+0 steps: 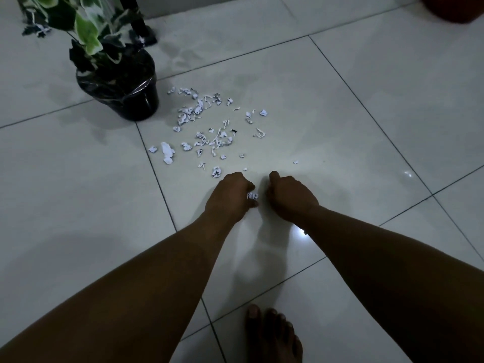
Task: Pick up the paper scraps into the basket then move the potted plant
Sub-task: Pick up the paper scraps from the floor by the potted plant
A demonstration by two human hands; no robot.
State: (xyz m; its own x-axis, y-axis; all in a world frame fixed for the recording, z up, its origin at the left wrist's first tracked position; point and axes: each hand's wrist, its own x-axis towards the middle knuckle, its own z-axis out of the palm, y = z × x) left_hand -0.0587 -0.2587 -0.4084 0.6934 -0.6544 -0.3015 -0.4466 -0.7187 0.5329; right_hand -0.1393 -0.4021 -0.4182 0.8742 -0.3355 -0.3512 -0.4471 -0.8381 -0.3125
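Several white paper scraps (207, 127) lie scattered on the pale tiled floor, just right of a potted plant (123, 82) with green-and-white leaves in a dark pot. My left hand (231, 196) is curled shut near the floor below the scatter, with crumpled scraps (252, 196) showing at its fingertips. My right hand (290, 195) is beside it, fingers curled downward; whether it holds anything is hidden. One scrap (216, 172) lies just above my left hand.
A reddish-brown container (450, 9) shows partly at the top right corner. A dark furniture leg (140, 22) stands behind the plant. My bare foot (272, 334) is at the bottom edge.
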